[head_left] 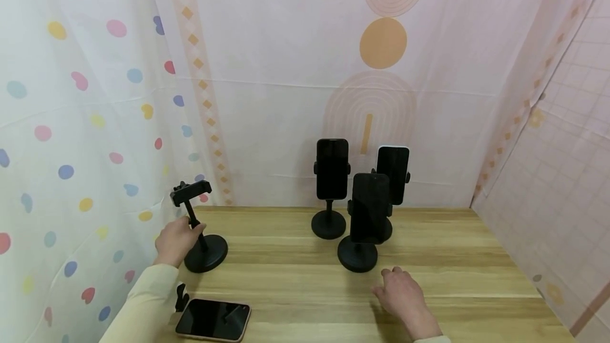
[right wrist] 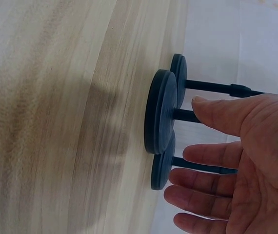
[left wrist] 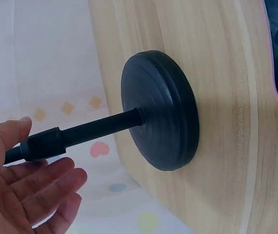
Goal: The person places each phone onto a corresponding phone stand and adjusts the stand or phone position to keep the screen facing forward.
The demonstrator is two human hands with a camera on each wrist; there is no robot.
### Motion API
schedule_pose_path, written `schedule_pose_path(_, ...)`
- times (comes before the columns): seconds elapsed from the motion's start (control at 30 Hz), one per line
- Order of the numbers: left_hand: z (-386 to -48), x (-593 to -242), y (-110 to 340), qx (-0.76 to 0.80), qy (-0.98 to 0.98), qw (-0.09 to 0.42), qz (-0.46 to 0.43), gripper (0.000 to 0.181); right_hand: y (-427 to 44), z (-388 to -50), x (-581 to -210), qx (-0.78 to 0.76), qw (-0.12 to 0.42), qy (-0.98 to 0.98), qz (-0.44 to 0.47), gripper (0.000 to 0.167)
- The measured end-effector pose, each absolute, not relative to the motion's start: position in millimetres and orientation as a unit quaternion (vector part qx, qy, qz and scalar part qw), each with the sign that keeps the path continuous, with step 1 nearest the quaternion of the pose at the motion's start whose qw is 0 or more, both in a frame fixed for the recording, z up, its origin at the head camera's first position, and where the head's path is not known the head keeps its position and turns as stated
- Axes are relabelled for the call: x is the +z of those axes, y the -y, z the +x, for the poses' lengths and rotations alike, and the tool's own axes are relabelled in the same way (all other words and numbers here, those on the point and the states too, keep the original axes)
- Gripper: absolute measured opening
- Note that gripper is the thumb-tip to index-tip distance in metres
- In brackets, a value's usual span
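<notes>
At the left, my left hand [head_left: 177, 240] holds the stem of a black phone stand [head_left: 206, 254] with an empty clamp. In the left wrist view, the thumb and index finger lie around the stand's collar [left wrist: 43, 144], while the other fingers stay loose. Whether its round base [left wrist: 161, 112] bears fully on the table cannot be told. My right hand [head_left: 402, 296] holds nothing, its fingers [right wrist: 197, 202] spread in front of the nearest phone stand [head_left: 357, 256] on the right.
Below my left hand lies a phone [head_left: 213, 320], screen up, with a small black part [head_left: 181, 297] beside it. Two more stands carry a dark phone [head_left: 332, 169] and a white-edged phone [head_left: 393, 174]. Patterned curtains [head_left: 276, 68] border the wooden table [head_left: 286, 279].
</notes>
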State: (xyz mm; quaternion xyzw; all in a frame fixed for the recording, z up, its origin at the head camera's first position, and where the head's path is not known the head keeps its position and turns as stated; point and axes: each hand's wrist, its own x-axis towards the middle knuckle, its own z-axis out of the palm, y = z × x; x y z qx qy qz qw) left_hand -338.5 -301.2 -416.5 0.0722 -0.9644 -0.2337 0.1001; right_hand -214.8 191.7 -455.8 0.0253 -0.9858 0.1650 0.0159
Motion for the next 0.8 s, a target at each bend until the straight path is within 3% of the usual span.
schedule_pose_path(0.3, -341.9, -418.7, 298.9, -0.242, 0.961, 0.115, 0.067, 0.032, -192.8, -214.8, -457.5, 0.162, 0.013, 0.986, 0.026, 0.042)
schedule_pose_path(0.8, -346.3, -420.1, 299.1, -0.235, 0.965, 0.098, 0.064, 0.032, -191.1, -214.7, -459.3, 0.164, 0.008, 0.986, 0.028, 0.042)
